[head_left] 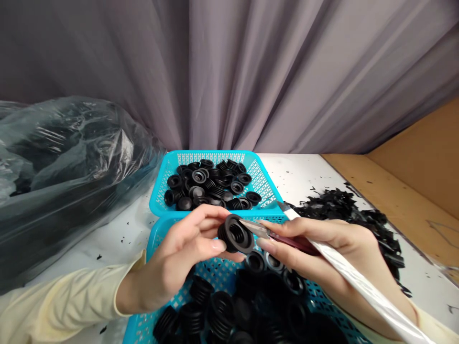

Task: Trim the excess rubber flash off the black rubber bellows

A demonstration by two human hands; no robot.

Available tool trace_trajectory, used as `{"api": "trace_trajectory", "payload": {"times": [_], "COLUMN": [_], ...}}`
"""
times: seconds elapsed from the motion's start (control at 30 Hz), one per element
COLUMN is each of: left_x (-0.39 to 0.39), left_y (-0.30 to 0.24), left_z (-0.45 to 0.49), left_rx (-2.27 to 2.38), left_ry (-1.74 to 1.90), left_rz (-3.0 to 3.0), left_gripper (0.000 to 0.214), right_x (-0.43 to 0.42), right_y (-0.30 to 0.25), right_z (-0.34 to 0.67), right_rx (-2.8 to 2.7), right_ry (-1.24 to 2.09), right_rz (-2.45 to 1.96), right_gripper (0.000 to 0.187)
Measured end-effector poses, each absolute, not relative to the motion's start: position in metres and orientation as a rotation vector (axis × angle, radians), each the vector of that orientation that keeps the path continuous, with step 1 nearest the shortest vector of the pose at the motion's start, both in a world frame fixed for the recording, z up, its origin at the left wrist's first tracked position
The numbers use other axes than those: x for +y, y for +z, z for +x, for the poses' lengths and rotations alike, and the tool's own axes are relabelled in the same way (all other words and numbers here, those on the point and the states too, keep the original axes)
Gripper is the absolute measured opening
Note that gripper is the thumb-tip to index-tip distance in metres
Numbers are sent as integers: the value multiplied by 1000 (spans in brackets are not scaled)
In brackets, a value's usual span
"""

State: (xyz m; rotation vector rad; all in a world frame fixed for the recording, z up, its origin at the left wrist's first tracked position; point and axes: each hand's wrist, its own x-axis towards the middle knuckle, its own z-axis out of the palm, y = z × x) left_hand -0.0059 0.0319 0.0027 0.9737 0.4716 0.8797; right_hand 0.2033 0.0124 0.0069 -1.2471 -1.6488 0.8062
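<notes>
My left hand (186,246) grips a black ribbed rubber bellows (234,234) between thumb and fingers, its wide flanged opening turned towards the right. In my right hand (322,243) is a small knife (258,229) with a dark red handle, its blade against the flange's upper edge. A long white-wrapped tool (344,270) with a dark pointed tip also lies across my right hand; how it is held is partly hidden. Below both hands, a near blue basket (154,243) contains many similar black bellows (220,313).
A far blue basket (267,184) holds more black bellows. At right lies a heap of black rubber scraps (337,205) beside a brown board (358,177). A clear plastic bag (79,172) with dark contents stands left. Behind hangs a grey curtain (229,71).
</notes>
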Motion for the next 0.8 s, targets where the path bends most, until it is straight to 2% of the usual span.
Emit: {"api": "trace_trajectory", "payload": {"times": [0.53, 0.8], "left_x": [32, 33], "left_y": [2, 1], "left_z": [-7, -8], "left_rx": [475, 486], "left_ry": [868, 864], "left_rz": [1017, 1028], "left_gripper": [25, 26], "right_x": [12, 11], "right_y": [0, 0], "right_z": [205, 205], "right_rx": [-1816, -1844], "right_ry": [394, 367], "right_rz": [-1147, -1163], "right_gripper": [10, 9]}}
